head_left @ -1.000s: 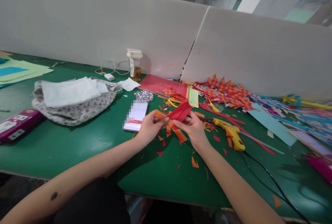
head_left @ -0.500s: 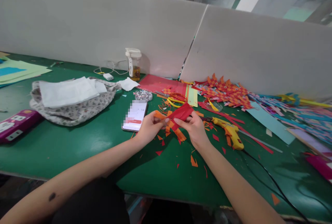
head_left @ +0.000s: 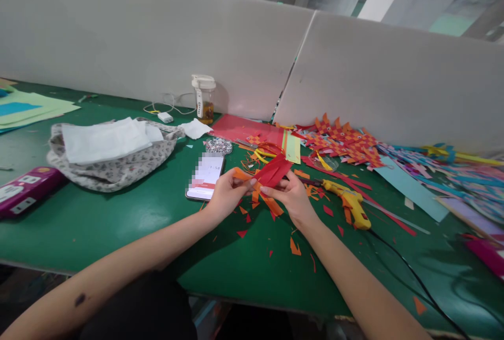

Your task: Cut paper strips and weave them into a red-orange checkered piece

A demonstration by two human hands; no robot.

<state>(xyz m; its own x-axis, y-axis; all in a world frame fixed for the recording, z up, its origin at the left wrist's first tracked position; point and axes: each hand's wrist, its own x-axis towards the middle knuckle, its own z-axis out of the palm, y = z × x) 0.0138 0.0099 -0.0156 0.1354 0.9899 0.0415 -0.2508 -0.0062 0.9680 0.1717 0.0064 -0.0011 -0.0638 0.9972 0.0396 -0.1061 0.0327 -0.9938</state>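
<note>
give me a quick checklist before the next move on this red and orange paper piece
1. Left hand pinches the woven paper piece: ok.
2. Right hand grips its other side: ok.
3. Piece held above the green table, not snagged: ok.
4. Yellow glue gun lies apart from both hands: ok.
5. Phone out from under the strips: ok.
6. Strips interlaced correctly: cannot tell.

A craft workshop: partitioned green workbench, glue gun, heaps of woven paper pieces.
</note>
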